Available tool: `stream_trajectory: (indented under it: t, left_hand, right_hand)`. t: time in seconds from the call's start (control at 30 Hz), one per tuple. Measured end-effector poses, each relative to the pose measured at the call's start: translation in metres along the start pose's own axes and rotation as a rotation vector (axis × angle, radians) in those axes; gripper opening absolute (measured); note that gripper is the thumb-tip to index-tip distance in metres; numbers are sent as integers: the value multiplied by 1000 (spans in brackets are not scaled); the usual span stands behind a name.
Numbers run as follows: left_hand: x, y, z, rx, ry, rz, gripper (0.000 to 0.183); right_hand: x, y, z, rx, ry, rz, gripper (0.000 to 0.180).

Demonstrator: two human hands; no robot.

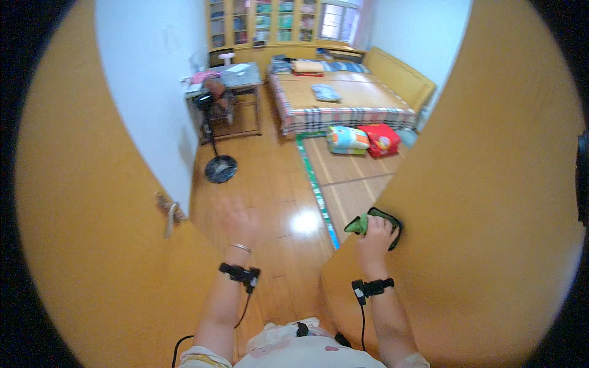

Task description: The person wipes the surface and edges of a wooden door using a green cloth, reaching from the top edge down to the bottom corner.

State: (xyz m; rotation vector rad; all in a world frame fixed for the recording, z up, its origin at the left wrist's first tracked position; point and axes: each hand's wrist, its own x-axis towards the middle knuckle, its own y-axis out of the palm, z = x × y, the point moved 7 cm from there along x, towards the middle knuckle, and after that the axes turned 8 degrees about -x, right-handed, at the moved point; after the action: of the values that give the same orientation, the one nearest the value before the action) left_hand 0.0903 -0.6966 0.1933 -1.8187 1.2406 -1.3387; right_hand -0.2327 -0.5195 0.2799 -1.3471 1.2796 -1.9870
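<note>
My right hand (pixel 378 237) grips a green cloth (pixel 356 226) with a dark edge. It is at the edge of a yellow-brown wooden panel (pixel 478 193), and the cloth appears to lie against that surface. My left hand (pixel 237 223), blurred by motion, is held out over the wooden floor with its fingers apart and nothing visible in it. To its left stands a wooden door or panel (pixel 87 239) with a metal lever handle (pixel 171 218). Both wrists wear black straps with cables.
Ahead, a black pedestal fan (pixel 221 169) stands beside a desk (pixel 241 76). A bed (pixel 345 87) lies at the back right. Before it, a floor mat (pixel 343 177) carries a folded quilt (pixel 347 140) and a red bundle (pixel 382 140). A glass-fronted bookcase (pixel 251 23) lines the back wall.
</note>
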Motion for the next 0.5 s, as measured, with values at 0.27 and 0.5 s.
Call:
stream_trajectory:
  t: [0.27, 0.5]
  left_hand:
    - [10, -141, 83, 406, -236, -224, 60]
    - [1, -121, 72, 388, -233, -184, 43]
  right_hand:
    - [-8, 3, 76, 281, -263, 101, 42]
    - [-40, 14, 141, 527, -312, 220, 39]
